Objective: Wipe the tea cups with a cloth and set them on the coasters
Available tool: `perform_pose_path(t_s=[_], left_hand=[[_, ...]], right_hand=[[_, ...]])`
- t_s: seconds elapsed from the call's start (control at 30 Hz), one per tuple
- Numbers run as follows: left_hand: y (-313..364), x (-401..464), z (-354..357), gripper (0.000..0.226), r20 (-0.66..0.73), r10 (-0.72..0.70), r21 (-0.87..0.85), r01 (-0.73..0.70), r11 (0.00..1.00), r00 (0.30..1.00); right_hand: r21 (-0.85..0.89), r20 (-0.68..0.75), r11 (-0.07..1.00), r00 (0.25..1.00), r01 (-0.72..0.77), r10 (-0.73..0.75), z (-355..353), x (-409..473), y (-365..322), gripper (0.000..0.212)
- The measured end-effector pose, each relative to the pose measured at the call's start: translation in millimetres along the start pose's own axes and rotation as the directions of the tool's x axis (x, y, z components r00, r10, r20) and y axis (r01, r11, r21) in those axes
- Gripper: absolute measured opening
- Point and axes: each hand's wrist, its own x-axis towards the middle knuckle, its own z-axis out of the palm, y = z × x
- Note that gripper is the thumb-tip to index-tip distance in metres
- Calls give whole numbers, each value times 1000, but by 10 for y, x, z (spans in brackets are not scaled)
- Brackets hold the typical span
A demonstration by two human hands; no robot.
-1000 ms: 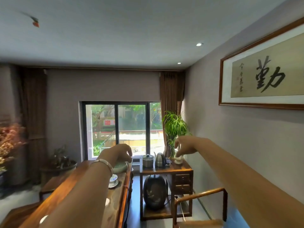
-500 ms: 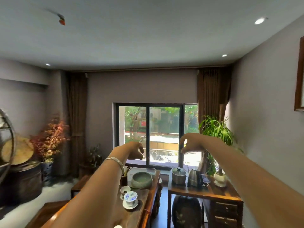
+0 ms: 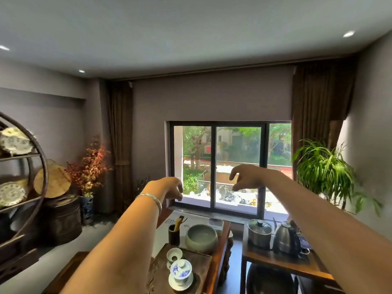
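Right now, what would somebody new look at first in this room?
Probably the two hands, left and right, stretched out empty in front of the bright window. Below them, a blue-and-white lidded cup sits on a saucer on the wooden tea table, behind it a big green bowl.

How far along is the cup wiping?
Nothing looks done. Both hands, left and right, are stretched out in the air holding nothing; no cloth or coasters show. The blue-and-white lidded cup and the small white cup sit untouched on the tea tray.
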Motion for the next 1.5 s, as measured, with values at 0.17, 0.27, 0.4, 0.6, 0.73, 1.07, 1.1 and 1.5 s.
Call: perform_pose_path(t_s=[0.17, 0.27, 0.4, 0.6, 0.73, 1.07, 1.1, 1.5], left_hand=[[-345, 899, -21, 34, -25, -41, -11, 41, 999, 999], [-650, 1386, -75, 34, -29, -112, -23, 111, 994, 993], [-1195, 1707, -71, 35, -34, -200, 44, 202, 978, 979], [-2160, 1390, -83, 31, 16, -392, 118, 388, 914, 920], [-2694, 783, -54, 29, 4, -579, 93, 576, 812, 815], [-2854, -913, 38, 30, -144, -893, -51, 898, 437, 426], [-2804, -1067, 83, 29, -143, -914, -64, 918, 392, 381], [-2168, -2656, 1107, 33, -52, -998, -231, 972, 39, 28]], right_hand=[[-23, 22, 999, 999, 30, -30, 73, 1118, 114, 45], [-22, 33, 996, 996, 86, -85, 148, 1809, 79, 46], [10, 84, 980, 976, 199, -199, 415, 2576, -170, 45], [59, 187, 903, 884, 425, -429, 1059, 3364, -940, 40], [100, 279, 802, 757, 590, -591, 1437, 3620, -1670, 39], [220, 276, 289, 225, 932, -934, 1894, 3201, -3534, 41], [228, 279, 241, 174, 943, -944, 1960, 3077, -3638, 42], [352, 327, -200, -321, 914, -889, 2729, 1345, -4402, 45]])
